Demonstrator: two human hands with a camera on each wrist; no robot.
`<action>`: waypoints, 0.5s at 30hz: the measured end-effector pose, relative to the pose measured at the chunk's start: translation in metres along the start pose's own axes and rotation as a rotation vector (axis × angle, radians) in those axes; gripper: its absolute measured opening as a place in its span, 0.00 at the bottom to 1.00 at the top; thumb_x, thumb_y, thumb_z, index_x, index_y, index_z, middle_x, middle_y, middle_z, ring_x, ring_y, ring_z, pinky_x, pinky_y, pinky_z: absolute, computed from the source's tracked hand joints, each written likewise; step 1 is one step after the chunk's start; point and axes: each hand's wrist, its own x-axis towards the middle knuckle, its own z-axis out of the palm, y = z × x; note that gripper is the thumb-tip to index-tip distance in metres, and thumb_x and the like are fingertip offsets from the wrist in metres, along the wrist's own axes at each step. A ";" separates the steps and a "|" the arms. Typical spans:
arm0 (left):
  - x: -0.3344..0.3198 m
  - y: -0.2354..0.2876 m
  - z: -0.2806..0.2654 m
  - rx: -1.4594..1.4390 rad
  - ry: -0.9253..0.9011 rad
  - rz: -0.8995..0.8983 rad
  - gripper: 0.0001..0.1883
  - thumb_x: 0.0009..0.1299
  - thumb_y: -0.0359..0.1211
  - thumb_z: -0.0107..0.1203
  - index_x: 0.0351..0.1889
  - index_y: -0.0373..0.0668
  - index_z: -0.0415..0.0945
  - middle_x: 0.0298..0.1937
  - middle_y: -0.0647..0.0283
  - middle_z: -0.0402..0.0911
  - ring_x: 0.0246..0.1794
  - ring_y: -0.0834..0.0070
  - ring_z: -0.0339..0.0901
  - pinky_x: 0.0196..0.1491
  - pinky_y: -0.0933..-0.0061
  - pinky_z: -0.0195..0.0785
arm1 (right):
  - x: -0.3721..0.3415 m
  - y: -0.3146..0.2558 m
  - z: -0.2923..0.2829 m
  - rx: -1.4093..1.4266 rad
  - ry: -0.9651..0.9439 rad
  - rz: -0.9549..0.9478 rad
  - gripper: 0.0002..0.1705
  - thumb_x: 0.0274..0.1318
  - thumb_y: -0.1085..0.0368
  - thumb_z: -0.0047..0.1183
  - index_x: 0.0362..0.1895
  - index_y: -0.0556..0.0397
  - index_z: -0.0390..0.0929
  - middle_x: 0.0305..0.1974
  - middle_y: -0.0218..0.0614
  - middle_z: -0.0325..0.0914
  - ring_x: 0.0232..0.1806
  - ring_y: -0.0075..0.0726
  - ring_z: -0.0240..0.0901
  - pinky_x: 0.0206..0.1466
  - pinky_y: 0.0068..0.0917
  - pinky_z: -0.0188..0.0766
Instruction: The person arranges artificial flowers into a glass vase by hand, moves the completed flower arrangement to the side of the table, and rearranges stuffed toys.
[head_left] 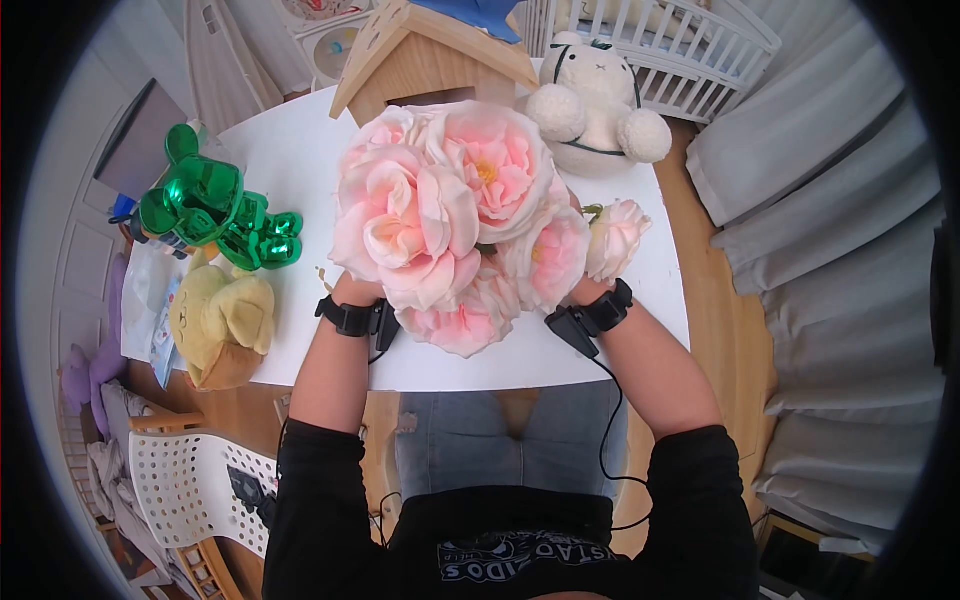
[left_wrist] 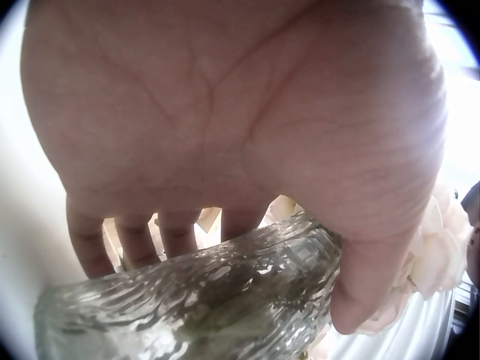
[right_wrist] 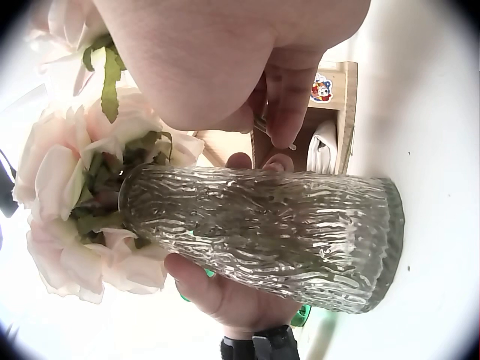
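A clear glass vase (right_wrist: 270,232) with a rippled surface stands on the white table, filled with large pink artificial roses (head_left: 405,225). My left hand (left_wrist: 225,112) grips the vase, thumb on one side and fingers round the other. From above, the blooms hide the vase and most of both hands. My right hand (right_wrist: 247,67) is beside the vase with its fingers curled round a thin stem, whose end peeks out below them. That stem's single pale pink rose (head_left: 618,240) sticks out to the right of the bunch in the head view.
Behind the flowers stands a wooden toy house (head_left: 430,65), with a white plush rabbit (head_left: 595,95) to its right. A shiny green bear figure (head_left: 215,205) and a yellow plush toy (head_left: 225,320) occupy the left of the table (head_left: 290,355). Grey curtains (head_left: 830,250) hang at right.
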 end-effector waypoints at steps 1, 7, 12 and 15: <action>0.000 0.000 0.000 -0.002 0.000 -0.002 0.28 0.62 0.36 0.83 0.58 0.43 0.83 0.57 0.63 0.88 0.56 0.71 0.86 0.59 0.66 0.82 | -0.001 0.000 -0.002 -0.001 0.000 -0.001 0.23 0.81 0.65 0.54 0.74 0.50 0.67 0.67 0.38 0.79 0.68 0.36 0.78 0.72 0.37 0.79; 0.006 -0.007 -0.004 -0.020 -0.002 -0.017 0.28 0.62 0.36 0.83 0.58 0.43 0.83 0.57 0.63 0.88 0.55 0.71 0.86 0.59 0.66 0.82 | -0.003 0.000 -0.001 -0.003 0.001 0.002 0.23 0.81 0.66 0.54 0.74 0.50 0.67 0.67 0.38 0.79 0.68 0.36 0.78 0.72 0.37 0.79; 0.006 -0.008 -0.007 -0.031 -0.002 -0.027 0.28 0.62 0.36 0.83 0.58 0.43 0.83 0.57 0.63 0.88 0.55 0.71 0.86 0.59 0.66 0.82 | -0.004 0.000 0.000 -0.005 0.001 -0.001 0.23 0.82 0.66 0.53 0.75 0.50 0.67 0.68 0.38 0.79 0.68 0.36 0.78 0.72 0.37 0.79; 0.006 -0.008 -0.007 -0.037 -0.001 -0.032 0.28 0.62 0.36 0.83 0.58 0.43 0.83 0.57 0.63 0.88 0.55 0.71 0.86 0.59 0.66 0.82 | -0.003 0.001 0.000 -0.005 0.000 -0.003 0.23 0.82 0.66 0.53 0.75 0.50 0.67 0.68 0.38 0.79 0.68 0.36 0.78 0.72 0.37 0.79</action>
